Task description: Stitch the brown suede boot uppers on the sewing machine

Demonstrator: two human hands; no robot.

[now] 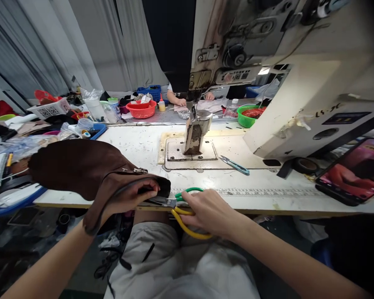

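Observation:
My left hand (129, 195) grips a dark brown leather-like piece (76, 166) near its edge, fingers closed on it. Part of the piece drapes over my wrist, and the rest spreads left across the table; a small metal fitting (136, 170) shows on it. In my right hand (207, 211) is a pair of scissors with one green and one yellow handle (187, 226). The blades point left at the edge of the brown piece by my left fingers; their tips are partly hidden there. Both hands are at the table's front edge, above my lap.
A post-bed sewing machine (198, 133) stands ahead. Blue thread snips (235, 165) lie on its base, with a phone (355, 172) at right. A ruler strip (252, 192) runs along the table (127, 137). Red basket (141, 109), green basket (247, 118) and another person's hands (181, 102) are behind.

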